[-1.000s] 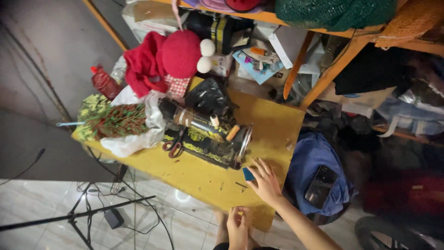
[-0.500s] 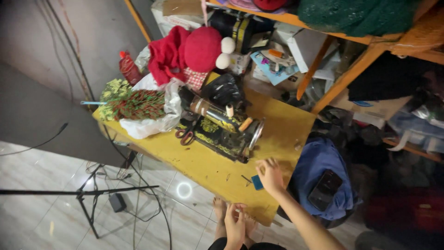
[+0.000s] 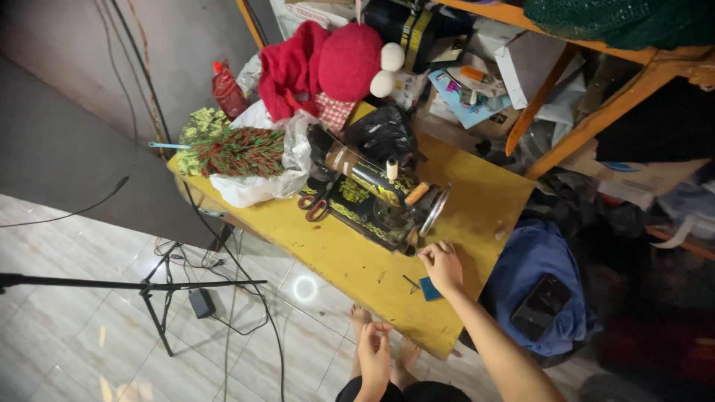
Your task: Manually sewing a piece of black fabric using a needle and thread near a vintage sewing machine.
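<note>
Your right hand (image 3: 442, 266) rests knuckles-up on the yellow tabletop (image 3: 350, 260), fingers curled loosely and gripping nothing, just in front of the handwheel (image 3: 434, 211) of a black-and-gold sewing machine (image 3: 372, 197). A small blue square (image 3: 430, 289) lies on the table, touching the heel of that hand. Your left hand (image 3: 374, 351) hangs below the table's near edge, above your bare feet (image 3: 383, 335) on the tiled floor, its fingertips pinched together; whether anything sits between them cannot be made out. A thin dark pin-like piece (image 3: 410, 282) lies on the wood just left of the blue square. Red-handled scissors (image 3: 316, 202) rest against the machine's far end, beside a white plastic bag (image 3: 261, 179) holding red-and-green fabric (image 3: 234, 151). A red plush toy (image 3: 328, 63) is propped behind the machine. To your right, a dark phone (image 3: 541, 307) lies on a blue cloth (image 3: 532, 268), well apart from the hands. A black stand (image 3: 149, 286) crosses the floor at left.
</note>
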